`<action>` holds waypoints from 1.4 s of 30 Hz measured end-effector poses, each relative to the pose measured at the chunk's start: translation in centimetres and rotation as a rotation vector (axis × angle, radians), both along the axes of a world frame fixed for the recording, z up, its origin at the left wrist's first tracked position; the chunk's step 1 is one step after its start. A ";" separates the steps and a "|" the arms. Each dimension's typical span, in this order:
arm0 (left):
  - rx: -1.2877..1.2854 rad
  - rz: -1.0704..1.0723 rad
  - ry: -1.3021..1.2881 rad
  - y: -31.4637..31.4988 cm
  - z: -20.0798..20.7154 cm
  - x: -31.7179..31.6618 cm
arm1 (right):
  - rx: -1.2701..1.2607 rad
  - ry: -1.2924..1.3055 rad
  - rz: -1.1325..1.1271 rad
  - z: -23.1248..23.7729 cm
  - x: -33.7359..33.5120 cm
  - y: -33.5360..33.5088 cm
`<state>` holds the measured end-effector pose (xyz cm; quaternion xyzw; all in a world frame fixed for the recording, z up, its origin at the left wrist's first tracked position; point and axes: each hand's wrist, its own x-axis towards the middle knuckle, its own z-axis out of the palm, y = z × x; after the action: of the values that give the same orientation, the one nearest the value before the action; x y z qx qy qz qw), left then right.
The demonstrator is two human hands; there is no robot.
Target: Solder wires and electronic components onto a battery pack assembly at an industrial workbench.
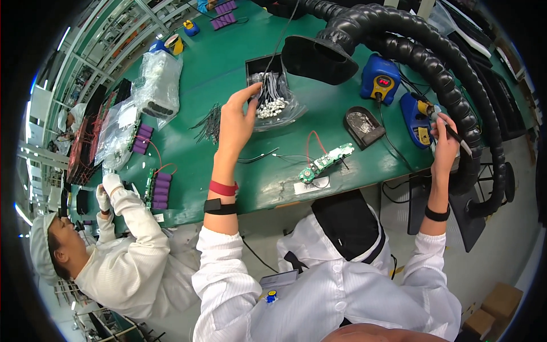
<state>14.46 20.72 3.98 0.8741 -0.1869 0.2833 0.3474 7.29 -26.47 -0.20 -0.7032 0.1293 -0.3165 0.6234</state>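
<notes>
fingers of left hand parted beside white-tipped wires, soldering iron in right hand

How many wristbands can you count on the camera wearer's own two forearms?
3: a red wristband and a black wristband on the left forearm; a second black wristband on the right forearm. The sleeves may hide others.

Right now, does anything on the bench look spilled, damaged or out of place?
Nothing looks plainly spilled or damaged. Mildly untidy: a bunch of dark wires lies loose on the green bench, outside the black bin.
</notes>
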 end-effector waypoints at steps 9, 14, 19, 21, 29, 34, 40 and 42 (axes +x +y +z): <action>0.029 0.251 0.217 6.4 -2.5 -3.3 | 0.479 -0.021 0.191 -0.7 -0.6 0.9; 0.166 0.170 0.276 6.6 -3.0 -5.1 | 0.252 0.068 0.330 -1.3 -4.8 5.5; 0.049 0.158 0.201 3.5 -1.8 -8.4 | -0.391 -0.003 0.600 1.9 -5.8 11.8; 0.046 0.202 0.179 1.9 -0.8 -9.9 | -0.403 0.006 0.724 1.6 -5.1 12.9; -0.179 -0.043 0.312 -5.7 -1.0 -16.0 | -0.232 0.047 0.984 0.2 -3.1 14.8; -0.429 -0.018 0.430 -7.7 -3.2 -18.9 | -0.326 0.044 0.819 0.8 -5.3 15.7; -0.353 -0.171 0.446 -9.7 -4.3 -19.4 | -0.391 -0.082 0.525 -1.2 -10.2 20.2; -0.365 -0.158 0.441 -9.8 -4.8 -19.6 | -0.379 -0.130 0.494 -1.8 -10.6 21.5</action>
<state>-5.15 10.96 -0.85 0.8205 -0.1203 0.0874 0.5520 -3.35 -4.93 -1.99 -0.7952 -0.1467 -0.2182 0.5463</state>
